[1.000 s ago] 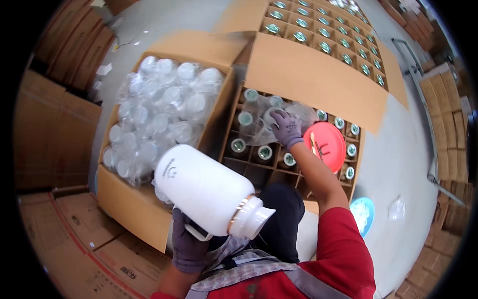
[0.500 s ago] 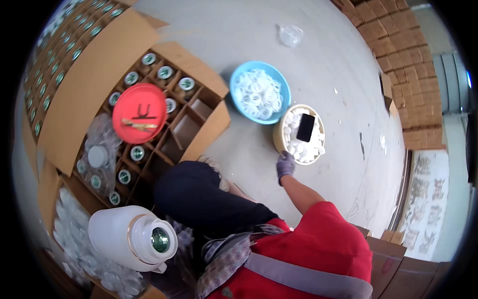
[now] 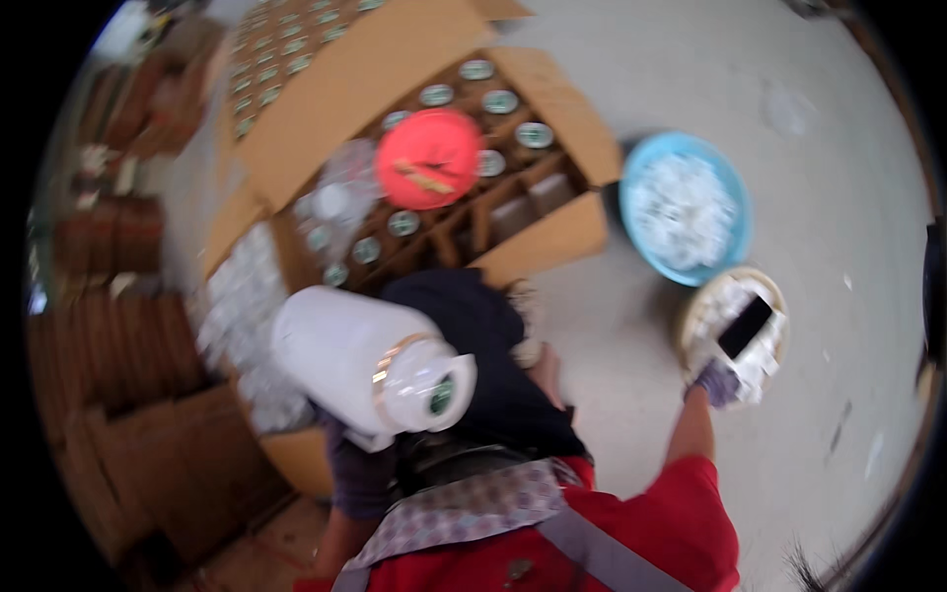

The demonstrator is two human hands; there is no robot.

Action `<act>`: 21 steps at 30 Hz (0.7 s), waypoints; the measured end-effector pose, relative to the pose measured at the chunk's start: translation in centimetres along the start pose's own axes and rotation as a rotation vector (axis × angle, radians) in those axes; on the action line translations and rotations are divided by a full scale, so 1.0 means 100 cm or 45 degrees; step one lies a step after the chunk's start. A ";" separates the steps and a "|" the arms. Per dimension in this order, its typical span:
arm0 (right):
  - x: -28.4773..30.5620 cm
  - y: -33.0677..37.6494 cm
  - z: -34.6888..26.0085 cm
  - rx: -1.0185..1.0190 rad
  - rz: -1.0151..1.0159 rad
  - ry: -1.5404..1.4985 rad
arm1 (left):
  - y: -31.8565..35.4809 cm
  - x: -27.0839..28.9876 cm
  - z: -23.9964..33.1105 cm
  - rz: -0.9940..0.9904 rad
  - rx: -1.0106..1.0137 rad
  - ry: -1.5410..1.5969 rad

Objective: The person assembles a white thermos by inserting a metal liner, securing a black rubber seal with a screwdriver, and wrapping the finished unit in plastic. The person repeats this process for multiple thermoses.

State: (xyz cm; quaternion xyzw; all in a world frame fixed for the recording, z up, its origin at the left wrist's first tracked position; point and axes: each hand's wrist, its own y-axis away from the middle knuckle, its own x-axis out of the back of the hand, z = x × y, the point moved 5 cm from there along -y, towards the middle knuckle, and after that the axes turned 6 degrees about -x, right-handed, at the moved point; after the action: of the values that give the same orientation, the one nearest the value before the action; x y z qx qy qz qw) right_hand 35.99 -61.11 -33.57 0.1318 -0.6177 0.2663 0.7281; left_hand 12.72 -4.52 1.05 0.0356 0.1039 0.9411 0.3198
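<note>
A white vacuum flask (image 3: 340,355) with a gold ring lies tilted over my lap, its round mouth toward the right with green inside. My left hand (image 3: 362,477), in a purple-grey glove, holds it from below; the flask covers most of its fingers. At the near rim of a cream tub (image 3: 685,326), my gloved right hand (image 3: 718,383) reaches in among small white parts (image 3: 758,365). Its fingers are blurred, so their grip does not show. A black phone (image 3: 746,327) rests on those parts, just beyond this hand.
A blue basin (image 3: 631,222) of clear-white rings stands beyond the tub. Ahead, a divided carton (image 3: 552,237) holds several flasks, with a red lid-like plate (image 3: 429,148) and plastic bag (image 3: 340,187) on top. Clear plastic pieces (image 3: 247,316) fill a box at left, near stacked cardboard (image 3: 109,335).
The view has swung, shifting the scene rightward. My right hand has gone from the tub's outer rim to over its contents. My left hand still holds the flask.
</note>
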 end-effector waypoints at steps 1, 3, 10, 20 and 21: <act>0.052 0.018 -0.011 -0.166 -0.287 -0.246 | 0.010 0.002 -0.004 0.118 0.097 0.266; 0.036 0.026 0.001 0.085 -0.497 -1.425 | 0.012 -0.004 0.008 -0.107 -0.344 -0.612; 0.372 0.304 -0.081 1.595 -1.350 -2.018 | 0.020 0.027 -0.022 -0.070 0.135 1.167; 0.466 0.431 -0.064 2.619 -0.903 -2.042 | 0.035 0.105 -0.048 0.095 -0.064 1.469; 0.475 0.435 -0.060 2.716 -0.821 -1.938 | 0.039 0.106 -0.039 0.227 -0.011 1.397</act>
State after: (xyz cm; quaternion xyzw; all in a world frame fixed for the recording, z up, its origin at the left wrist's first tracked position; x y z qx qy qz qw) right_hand 21.55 -11.50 5.34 0.8809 -0.3002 0.2927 -0.2196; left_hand 1.42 -1.75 -1.89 -0.4524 0.2480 0.8455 0.1379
